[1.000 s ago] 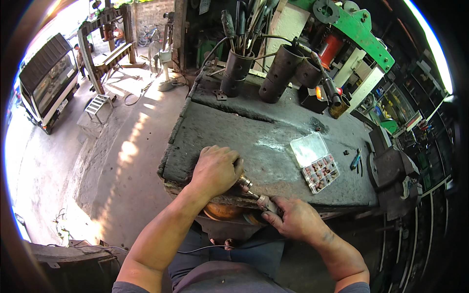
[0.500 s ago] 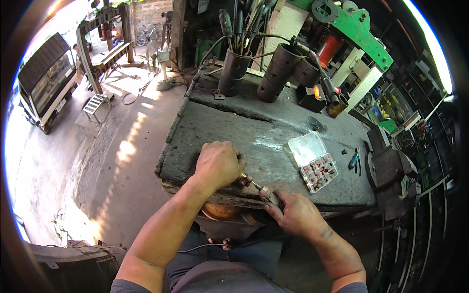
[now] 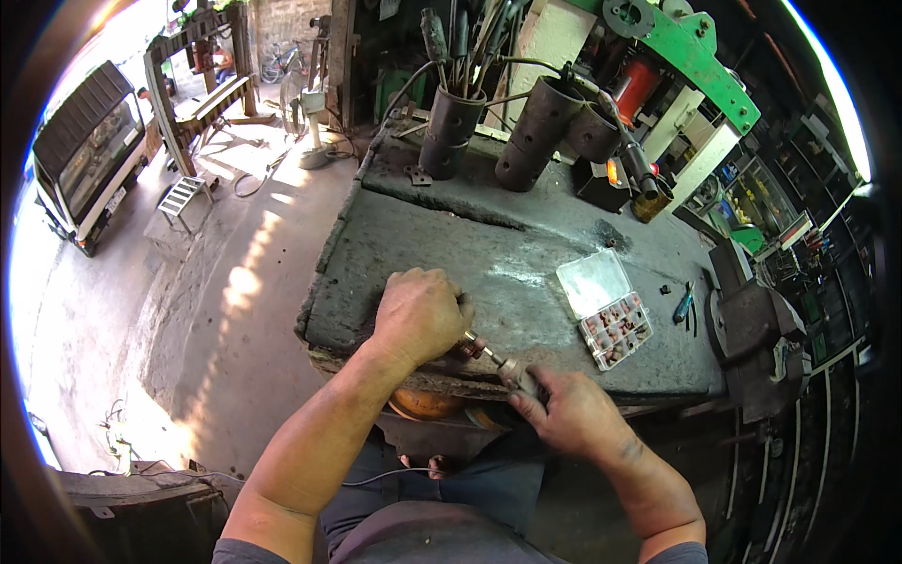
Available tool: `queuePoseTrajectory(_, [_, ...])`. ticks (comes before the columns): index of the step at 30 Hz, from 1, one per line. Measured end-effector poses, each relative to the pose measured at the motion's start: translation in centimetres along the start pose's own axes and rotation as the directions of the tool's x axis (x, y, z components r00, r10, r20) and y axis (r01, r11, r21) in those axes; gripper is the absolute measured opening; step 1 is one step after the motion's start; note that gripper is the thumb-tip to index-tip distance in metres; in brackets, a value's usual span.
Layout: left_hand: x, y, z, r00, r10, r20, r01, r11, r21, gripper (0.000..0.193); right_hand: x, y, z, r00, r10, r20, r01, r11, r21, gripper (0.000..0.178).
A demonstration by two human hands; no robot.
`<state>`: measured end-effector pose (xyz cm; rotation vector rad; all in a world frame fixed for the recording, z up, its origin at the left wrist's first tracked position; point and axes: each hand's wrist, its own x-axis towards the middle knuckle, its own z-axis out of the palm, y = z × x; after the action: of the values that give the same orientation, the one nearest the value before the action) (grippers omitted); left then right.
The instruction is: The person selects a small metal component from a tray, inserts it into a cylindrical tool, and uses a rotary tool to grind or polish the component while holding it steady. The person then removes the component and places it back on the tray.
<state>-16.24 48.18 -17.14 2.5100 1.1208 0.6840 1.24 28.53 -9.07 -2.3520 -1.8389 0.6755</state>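
At the workbench [image 3: 423, 235], gripping a metal fitting [image 3: 472, 345] with curled left hand [image 3: 423, 313] and rotary tool [image 3: 518, 376] with closed right hand [image 3: 575, 411], likely for steadiness.

A partly hidden coppery fitting [image 3: 472, 346] is near the tabletop [image 3: 423, 235] edge; a greyish handheld tool [image 3: 516, 375] slants, narrow shaft [image 3: 495, 358] toward it.

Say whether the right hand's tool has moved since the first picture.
Yes: the tool has shifted slightly forward, judged against the bench.
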Motion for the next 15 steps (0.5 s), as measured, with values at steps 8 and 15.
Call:
queuePoseTrajectory(8, [-0.14, 0.16, -0.4, 0.998, -0.025, 0.049, 0.025, 1.0, 0.005, 0.036, 0.0, 0.45, 0.09, 1.0, -0.019, 0.003, 0.019, 1.0, 0.013, 0.049])
queuePoseTrajectory(15, [-0.39, -0.12, -0.23, 1.0, -0.01, 0.029, 0.01, 1.0, -0.007, 0.035, -0.05, 0.49, 0.13, 0.997, -0.033, 0.07, 0.032, 0.999, 0.013, 0.051])
